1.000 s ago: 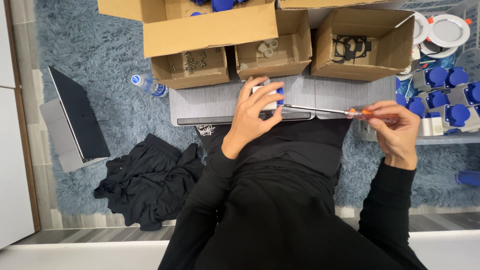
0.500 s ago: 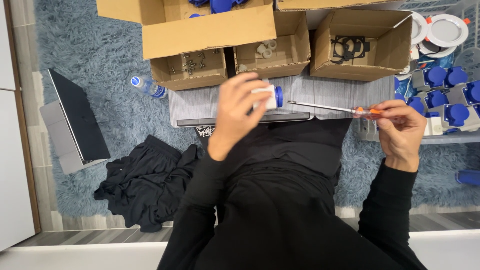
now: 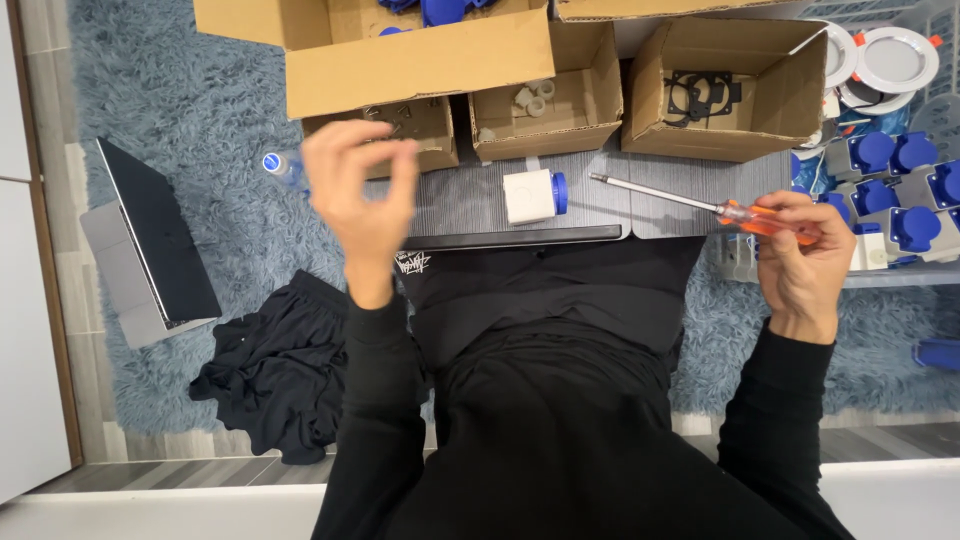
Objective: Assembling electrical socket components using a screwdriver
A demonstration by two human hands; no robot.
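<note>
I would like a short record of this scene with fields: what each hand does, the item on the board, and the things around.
left hand: raised, fingers pinched together, blurred; whether it holds anything cannot be told
right hand: grips orange-handled screwdriver, shaft pointing left
board item: white socket housing with blue cap, lying on grey board, untouched
behind: open cardboard boxes with small parts
left side: laptop, black cloth, on blue rug

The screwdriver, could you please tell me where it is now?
In the head view, the screwdriver is in the right hand, its tip pointing toward the white-and-blue socket on the grey board.
</note>
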